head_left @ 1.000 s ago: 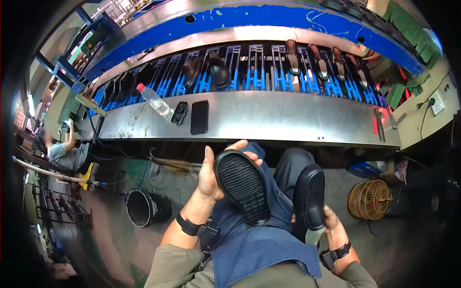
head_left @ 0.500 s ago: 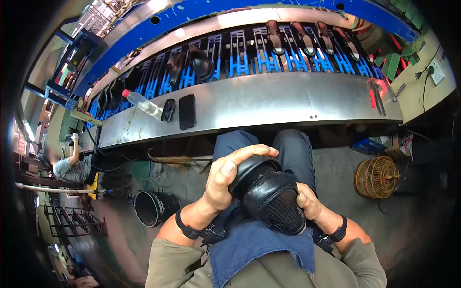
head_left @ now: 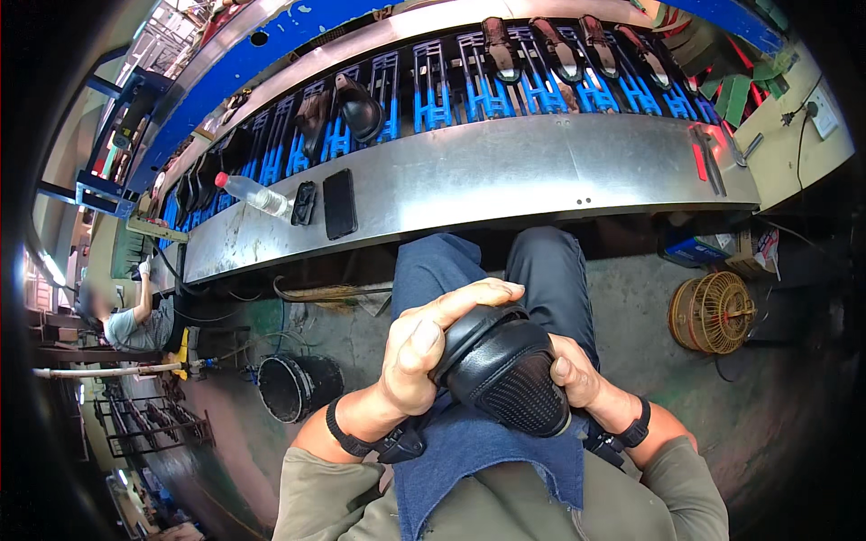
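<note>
A black leather shoe with a perforated panel is held above my lap, over a blue apron. My left hand is closed around its far left side, the index finger stretched along the top of a rounded black piece that lies against the shoe. Whether that piece is the sole or a second shoe, I cannot tell. My right hand grips the right side, thumb against the perforated panel. The fingers under the shoe are hidden.
Beyond my knees runs a metal bench, with a bottle, a phone and red-handled tools on it. Behind it, a blue-pronged rack bears several shoes. A black bucket and a round fan stand on the floor.
The rounded black piece and the shoe have come closer together, and the dark textured gap between them has closed. Both hands keep their grip. The view has shifted slightly.
</note>
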Available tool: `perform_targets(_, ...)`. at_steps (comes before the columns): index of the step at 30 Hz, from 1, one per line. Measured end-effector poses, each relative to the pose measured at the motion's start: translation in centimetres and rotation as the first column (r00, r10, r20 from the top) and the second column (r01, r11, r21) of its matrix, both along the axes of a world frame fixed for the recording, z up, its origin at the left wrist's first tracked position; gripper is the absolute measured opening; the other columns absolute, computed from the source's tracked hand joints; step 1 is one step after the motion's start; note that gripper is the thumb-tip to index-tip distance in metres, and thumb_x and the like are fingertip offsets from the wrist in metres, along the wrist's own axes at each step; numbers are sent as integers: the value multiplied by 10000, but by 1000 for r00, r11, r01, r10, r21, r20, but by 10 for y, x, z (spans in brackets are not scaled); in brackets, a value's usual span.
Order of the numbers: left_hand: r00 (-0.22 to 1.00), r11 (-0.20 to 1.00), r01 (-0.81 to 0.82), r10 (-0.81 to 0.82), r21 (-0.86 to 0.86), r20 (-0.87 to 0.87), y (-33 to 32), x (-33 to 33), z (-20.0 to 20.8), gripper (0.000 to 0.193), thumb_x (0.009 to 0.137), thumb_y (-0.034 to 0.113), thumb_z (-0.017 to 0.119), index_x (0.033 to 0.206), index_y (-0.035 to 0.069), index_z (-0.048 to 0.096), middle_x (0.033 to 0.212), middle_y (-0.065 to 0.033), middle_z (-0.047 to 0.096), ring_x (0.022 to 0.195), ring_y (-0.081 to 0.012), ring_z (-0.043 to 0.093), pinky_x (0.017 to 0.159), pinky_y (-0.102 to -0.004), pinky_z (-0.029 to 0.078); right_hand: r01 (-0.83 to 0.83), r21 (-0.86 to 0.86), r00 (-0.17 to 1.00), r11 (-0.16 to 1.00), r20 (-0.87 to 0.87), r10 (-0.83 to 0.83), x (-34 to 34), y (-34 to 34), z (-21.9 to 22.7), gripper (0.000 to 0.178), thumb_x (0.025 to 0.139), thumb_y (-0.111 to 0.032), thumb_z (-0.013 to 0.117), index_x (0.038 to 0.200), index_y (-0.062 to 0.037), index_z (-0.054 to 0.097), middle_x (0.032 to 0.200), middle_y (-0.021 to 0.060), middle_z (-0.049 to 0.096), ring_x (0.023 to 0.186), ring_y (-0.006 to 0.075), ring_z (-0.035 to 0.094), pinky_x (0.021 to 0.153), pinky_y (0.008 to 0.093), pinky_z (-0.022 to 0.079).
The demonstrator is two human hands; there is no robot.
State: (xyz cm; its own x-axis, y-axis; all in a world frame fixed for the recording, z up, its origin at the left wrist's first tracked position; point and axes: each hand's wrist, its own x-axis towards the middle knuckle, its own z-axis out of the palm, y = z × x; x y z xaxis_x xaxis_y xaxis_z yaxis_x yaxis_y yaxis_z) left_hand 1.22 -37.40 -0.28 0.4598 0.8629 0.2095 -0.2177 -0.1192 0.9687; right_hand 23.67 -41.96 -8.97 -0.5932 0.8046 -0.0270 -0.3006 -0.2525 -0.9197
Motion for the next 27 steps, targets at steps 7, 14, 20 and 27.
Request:
perform_targets(7, 999, 1000, 15, -14, 20, -42, 0, -2, 0, 705, 1022, 496, 337, 1283, -109, 591, 1308, -283, 617, 1249, -381, 582, 1104, -458, 405, -8, -26, 1000, 1000, -26, 8, -3, 2, 1, 874, 916, -681, 523, 1360, 71, 547, 1249, 172, 641, 1140, 226, 613, 975, 348, 473)
perform_targets(14, 991, 998, 56, -60, -41, -120, -5, -5, -1, 818, 990, 649, 312, 1289, -66, 577, 1346, -286, 574, 1275, -405, 543, 1089, -502, 417, 5, -33, 998, 999, -56, -6, -4, -2, -12, 882, 907, -690, 541, 1344, 76, 557, 1212, 161, 659, 1107, 217, 628, 949, 338, 486)
perform_targets(20, 987, 990, 123, -129, -73, -92, -20, -11, 10, 764, 1011, 544, 452, 1454, -77, 407, 1515, -310, 409, 1359, -405, 481, 1134, -486, 377, -21, -14, 996, 1000, -88, 20, -4, -4, -12, 886, 921, -700, 518, 1343, 77, 558, 1225, 162, 661, 1119, 210, 623, 956, 333, 482)
perform_targets(27, 887, 925, 98, 86, 366, -454, -16, 0, 20, 670, 893, 201, 747, 1413, -115, 467, 1394, -353, 527, 1283, -453, 564, 1076, -451, 448, 52, -72, 995, 996, -79, -58, 0, -10, -27, 865, 942, -696, 477, 1324, 74, 570, 1222, 159, 663, 1108, 213, 625, 955, 332, 481)
